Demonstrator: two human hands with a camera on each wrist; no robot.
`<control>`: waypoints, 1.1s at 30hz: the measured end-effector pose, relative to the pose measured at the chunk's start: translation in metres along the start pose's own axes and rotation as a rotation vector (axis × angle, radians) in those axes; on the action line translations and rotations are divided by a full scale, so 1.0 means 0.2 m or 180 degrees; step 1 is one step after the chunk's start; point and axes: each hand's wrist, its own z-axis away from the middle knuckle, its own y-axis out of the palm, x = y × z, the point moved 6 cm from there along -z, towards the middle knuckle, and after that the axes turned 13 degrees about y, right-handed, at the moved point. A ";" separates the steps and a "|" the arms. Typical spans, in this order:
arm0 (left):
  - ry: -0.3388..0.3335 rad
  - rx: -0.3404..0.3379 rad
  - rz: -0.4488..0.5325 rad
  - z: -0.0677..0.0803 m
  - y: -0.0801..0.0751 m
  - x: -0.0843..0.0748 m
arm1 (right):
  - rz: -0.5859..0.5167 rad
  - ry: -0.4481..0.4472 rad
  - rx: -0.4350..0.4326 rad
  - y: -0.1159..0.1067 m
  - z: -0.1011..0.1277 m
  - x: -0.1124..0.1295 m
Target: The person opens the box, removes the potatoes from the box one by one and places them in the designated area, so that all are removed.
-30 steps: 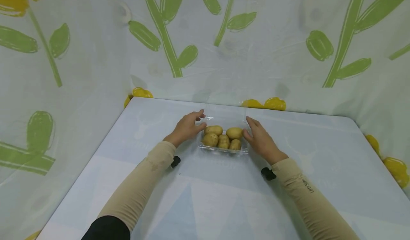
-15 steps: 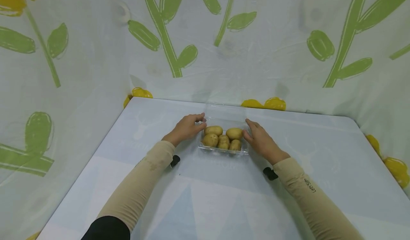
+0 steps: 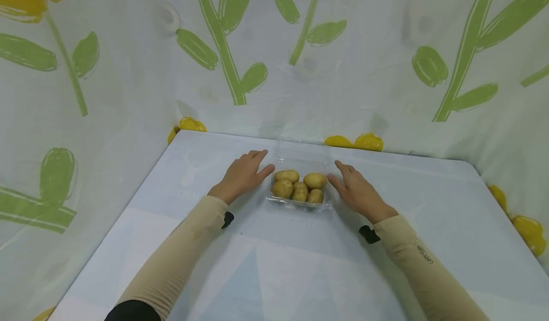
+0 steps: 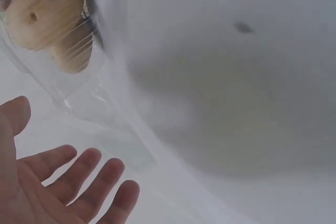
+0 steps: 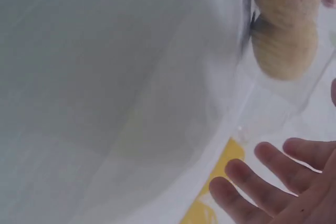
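A clear plastic box [image 3: 299, 204] holding several yellow-brown potatoes [image 3: 299, 186] sits on the pale blue table [image 3: 274, 254], its transparent lid [image 3: 305, 153] standing open at the back. My left hand [image 3: 244, 174] lies beside the box's left side, fingers straight, holding nothing. On the other side my right hand [image 3: 352, 189] rests with fingers relaxed and apart from the box. In the left wrist view the fingers [image 4: 79, 182] spread out below the box wall [image 4: 89, 98] and potatoes [image 4: 47, 19]. The right wrist view has fingertips [image 5: 273, 177] near a potato [image 5: 286, 40].
Flower-patterned sheets [image 3: 300, 54] hang close around the table's back and sides. Both forearms in beige sleeves [image 3: 180, 254] stretch across the table's near half.
Both hands have drawn slightly outward from the box sides, the left fingers leaving the lid's edge. The view has shifted a little; the box has stayed put.
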 end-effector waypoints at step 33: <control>0.0522 0.0082 0.0073 0.19 0.07 -0.15 | -0.0493 -0.1442 -0.0408 -0.10 0.14 0.38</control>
